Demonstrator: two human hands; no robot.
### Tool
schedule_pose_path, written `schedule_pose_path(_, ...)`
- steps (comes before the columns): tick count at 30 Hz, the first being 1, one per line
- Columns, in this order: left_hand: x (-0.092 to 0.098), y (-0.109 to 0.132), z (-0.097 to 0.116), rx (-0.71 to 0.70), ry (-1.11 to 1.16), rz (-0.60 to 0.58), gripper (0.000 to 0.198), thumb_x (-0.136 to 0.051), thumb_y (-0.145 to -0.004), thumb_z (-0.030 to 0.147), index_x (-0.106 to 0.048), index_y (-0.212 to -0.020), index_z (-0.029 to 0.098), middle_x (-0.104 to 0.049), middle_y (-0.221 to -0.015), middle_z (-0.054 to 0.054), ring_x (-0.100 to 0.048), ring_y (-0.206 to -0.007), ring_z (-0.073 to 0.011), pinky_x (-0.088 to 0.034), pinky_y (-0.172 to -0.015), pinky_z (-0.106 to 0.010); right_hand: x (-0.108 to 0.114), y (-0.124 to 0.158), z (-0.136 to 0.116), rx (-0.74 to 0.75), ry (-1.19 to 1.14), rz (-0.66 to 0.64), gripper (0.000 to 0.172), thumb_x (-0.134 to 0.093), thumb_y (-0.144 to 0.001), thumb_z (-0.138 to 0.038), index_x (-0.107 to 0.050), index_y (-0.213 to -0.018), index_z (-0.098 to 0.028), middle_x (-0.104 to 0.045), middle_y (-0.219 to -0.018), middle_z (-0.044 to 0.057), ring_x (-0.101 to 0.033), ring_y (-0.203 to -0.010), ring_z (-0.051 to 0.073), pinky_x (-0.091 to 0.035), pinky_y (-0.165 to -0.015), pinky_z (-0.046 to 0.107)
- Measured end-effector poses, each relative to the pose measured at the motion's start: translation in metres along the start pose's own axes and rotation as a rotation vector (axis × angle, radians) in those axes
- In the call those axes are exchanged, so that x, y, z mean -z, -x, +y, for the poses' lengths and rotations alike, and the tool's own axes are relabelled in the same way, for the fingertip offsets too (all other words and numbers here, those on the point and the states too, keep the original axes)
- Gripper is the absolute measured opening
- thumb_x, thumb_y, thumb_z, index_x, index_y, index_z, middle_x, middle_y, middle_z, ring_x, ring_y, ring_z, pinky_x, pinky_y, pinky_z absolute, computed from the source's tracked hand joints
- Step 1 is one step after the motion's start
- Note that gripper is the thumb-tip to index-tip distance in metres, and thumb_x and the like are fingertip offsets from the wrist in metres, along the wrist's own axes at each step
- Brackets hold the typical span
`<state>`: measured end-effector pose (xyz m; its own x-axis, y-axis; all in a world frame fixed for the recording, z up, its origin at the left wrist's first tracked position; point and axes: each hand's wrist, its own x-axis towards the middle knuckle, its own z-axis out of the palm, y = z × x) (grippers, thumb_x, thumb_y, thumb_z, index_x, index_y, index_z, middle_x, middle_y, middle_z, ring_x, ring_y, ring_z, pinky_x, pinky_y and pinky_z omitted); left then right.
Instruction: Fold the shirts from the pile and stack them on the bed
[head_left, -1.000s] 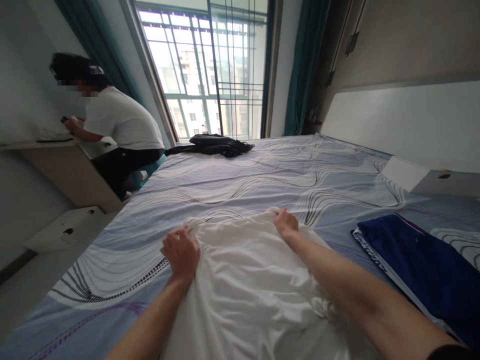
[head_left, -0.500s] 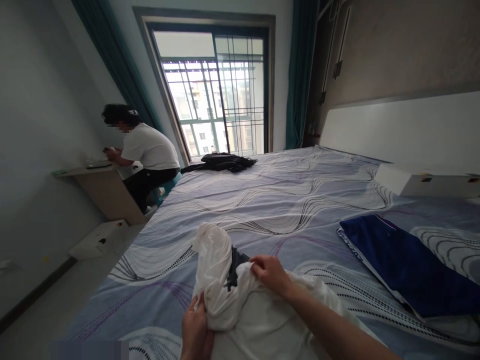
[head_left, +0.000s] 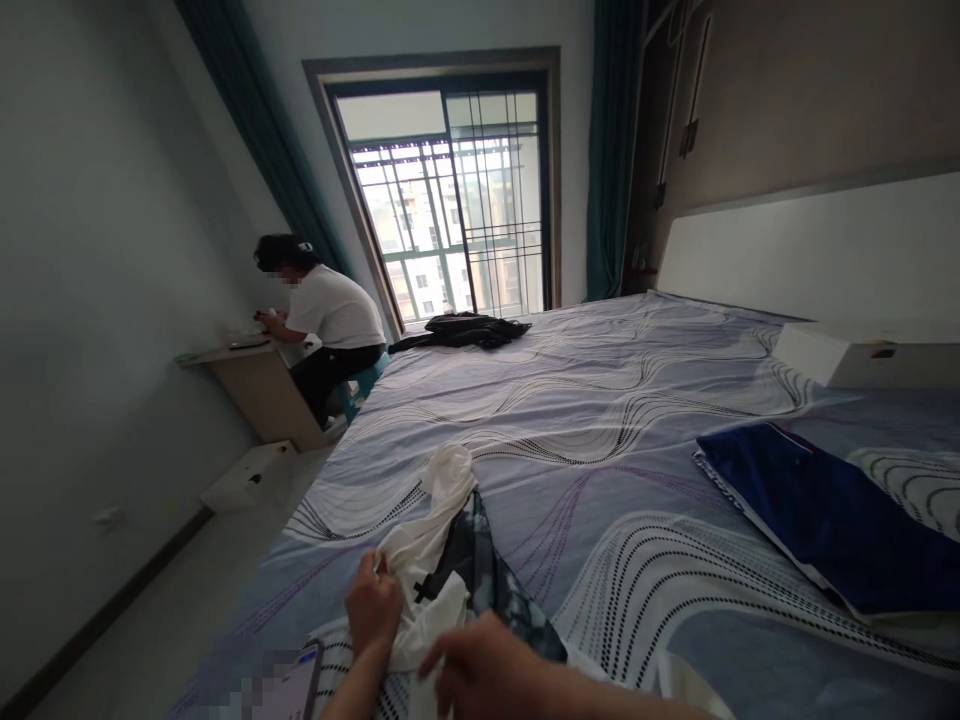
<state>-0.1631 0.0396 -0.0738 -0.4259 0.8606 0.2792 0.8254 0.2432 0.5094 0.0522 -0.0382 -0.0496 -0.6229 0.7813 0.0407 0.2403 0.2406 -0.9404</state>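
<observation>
A white garment with dark grey, cloudy-patterned cloth lies bunched on the bed in front of me. My left hand pinches the white fabric at its left edge. Closer to me, my right hand has its fingers curled down over the near part of the garment. Its fingertips are partly hidden and a little blurred. A small black cross-shaped mark shows on the white cloth between the hands.
Folded dark blue clothing lies at right on the patterned bedsheet, near a white box. Black clothing rests at the far edge. A phone lies at lower left. A person sits at a small desk.
The white garment has been spread and drawn toward me, exposing more dark cloth. My right hand has come down and nearer. The view has shifted, bringing the phone into sight.
</observation>
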Motion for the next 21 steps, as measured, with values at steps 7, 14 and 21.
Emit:
schedule_pose_path(7, 0.000, 0.008, 0.008, -0.074, 0.184, -0.002, 0.040, -0.048, -0.089, 0.053, -0.061, -0.107, 0.020, -0.074, -0.096, -0.011, -0.070, -0.094, -0.0290, -0.051, -0.084, -0.037, 0.112, -0.117, 0.012, -0.020, 0.784, 0.260, 0.073, -0.070, -0.076, -0.020, -0.048, -0.145, -0.025, -0.046, -0.153, 0.009, -0.033, -0.144, 0.029, -0.030, -0.115, 0.045)
schedule_pose_path(14, 0.013, 0.017, 0.019, -0.042, 0.194, -0.156, 0.083, -0.065, -0.075, 0.059, -0.039, -0.142, 0.019, -0.068, -0.122, -0.014, -0.069, -0.105, -0.0289, -0.051, -0.084, -0.035, 0.121, -0.091, 0.030, -0.050, 0.944, 0.278, 0.023, -0.052, -0.090, -0.021, -0.069, -0.103, -0.013, -0.071, -0.105, 0.015, -0.058, -0.113, 0.027, -0.026, -0.114, 0.040)
schedule_pose_path(21, 0.037, 0.040, 0.027, -0.299, 0.186, -0.462, 0.023, -0.051, -0.081, 0.038, -0.070, -0.079, 0.024, -0.071, -0.081, -0.003, -0.067, -0.083, -0.0214, -0.048, -0.077, -0.030, 0.207, 0.079, 0.015, -0.121, 1.028, 0.478, 0.012, -0.057, -0.084, -0.026, -0.064, -0.077, -0.019, -0.065, -0.082, 0.009, -0.056, -0.095, 0.025, -0.041, -0.089, 0.032)
